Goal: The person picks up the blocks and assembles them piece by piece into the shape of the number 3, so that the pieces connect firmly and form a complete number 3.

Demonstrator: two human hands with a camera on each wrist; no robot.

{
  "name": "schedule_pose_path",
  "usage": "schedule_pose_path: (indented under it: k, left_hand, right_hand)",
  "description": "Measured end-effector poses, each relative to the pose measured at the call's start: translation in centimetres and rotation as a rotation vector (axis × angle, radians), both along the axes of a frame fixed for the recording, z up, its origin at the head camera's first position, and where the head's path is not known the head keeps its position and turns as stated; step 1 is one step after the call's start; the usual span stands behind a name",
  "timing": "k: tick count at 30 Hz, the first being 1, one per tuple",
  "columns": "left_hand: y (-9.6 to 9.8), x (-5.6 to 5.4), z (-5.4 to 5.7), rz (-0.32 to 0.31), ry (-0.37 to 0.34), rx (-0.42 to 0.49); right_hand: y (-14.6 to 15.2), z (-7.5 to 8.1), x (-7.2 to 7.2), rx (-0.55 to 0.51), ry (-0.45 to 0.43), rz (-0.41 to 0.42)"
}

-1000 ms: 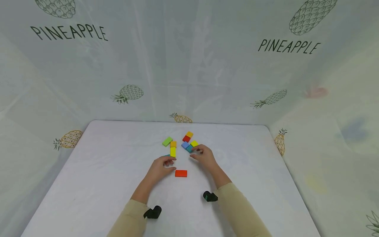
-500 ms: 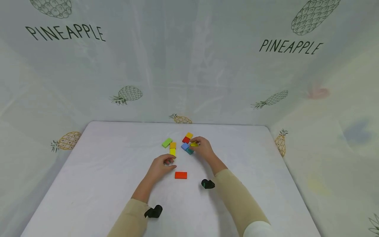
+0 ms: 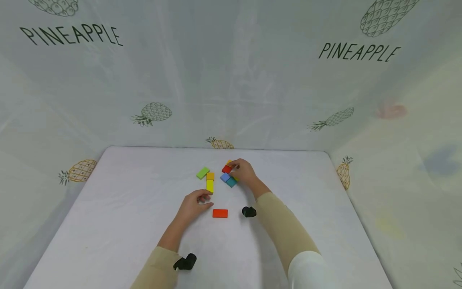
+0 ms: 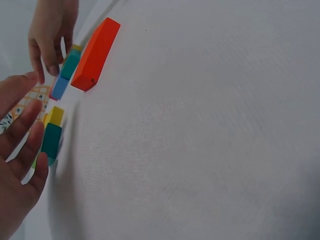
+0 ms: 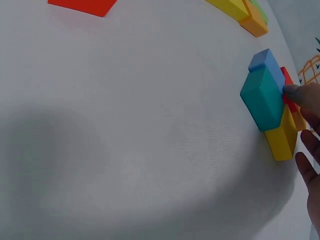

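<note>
My left hand (image 3: pixel 193 203) hovers low, fingers loosely bent and nothing between them, beside a yellow block (image 3: pixel 210 186) and left of the red-orange block (image 3: pixel 220 213). In the left wrist view, a teal block (image 4: pixel 51 141) shows just beyond its fingers. My right hand (image 3: pixel 245 172) reaches over the farther cluster. Its thumb tip overlaps a red block (image 5: pixel 289 95) in the right wrist view, and the other fingers are spread apart near an orange block (image 5: pixel 299 120). A blue block (image 3: pixel 225 177), a teal block (image 3: pixel 231 182) and a yellow block (image 5: pixel 282 137) lie beside them.
A light green block (image 3: pixel 203 173) and an orange block (image 3: pixel 210 176) lie at the far end of the left group. The white table (image 3: pixel 108 208) meets a pineapple-print curtain (image 3: pixel 267 80) at its back edge.
My right hand has moved away from me, from the teal block past the yellow one to the red and orange blocks. The left hand stays nearly in place.
</note>
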State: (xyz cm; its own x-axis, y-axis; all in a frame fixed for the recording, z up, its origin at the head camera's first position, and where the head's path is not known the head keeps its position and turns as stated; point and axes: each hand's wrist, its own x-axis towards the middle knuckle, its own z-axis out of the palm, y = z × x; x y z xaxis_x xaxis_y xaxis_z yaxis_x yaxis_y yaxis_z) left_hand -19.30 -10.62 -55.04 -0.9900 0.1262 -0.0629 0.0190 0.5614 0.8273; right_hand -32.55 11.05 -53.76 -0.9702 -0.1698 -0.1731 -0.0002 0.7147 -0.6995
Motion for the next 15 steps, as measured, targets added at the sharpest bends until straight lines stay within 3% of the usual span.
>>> schedule_pose_path:
  k: [9, 15]
  left_hand:
    - [-0.4, 0.6, 0.2, 0.008, 0.052, 0.028]
    - [-0.7, 0.8, 0.1, 0.042, 0.029, 0.028]
  right_hand:
    - [-0.1, -0.1, -1.5, 0.052, -0.026, 0.069]
    - [-0.3, -0.2, -2.2, 0.118, -0.052, 0.120]
